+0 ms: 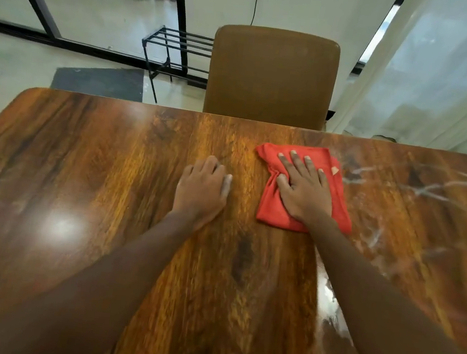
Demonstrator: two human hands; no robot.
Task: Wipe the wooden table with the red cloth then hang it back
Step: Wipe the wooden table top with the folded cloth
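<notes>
The red cloth (273,209) lies bunched on the glossy wooden table (88,166), right of centre near the far edge. My right hand (304,185) presses flat on top of it, fingers spread, thumb tucked into a fold. My left hand (202,187) rests on the bare wood just left of the cloth, fingers curled under, holding nothing. White smears (417,189) streak the table surface to the right of the cloth.
A brown chair (273,76) is pushed in at the far side of the table. Behind it stand a black metal rack (179,51), a dark floor mat (100,81), glass doors and a sheer white curtain (442,69) at right.
</notes>
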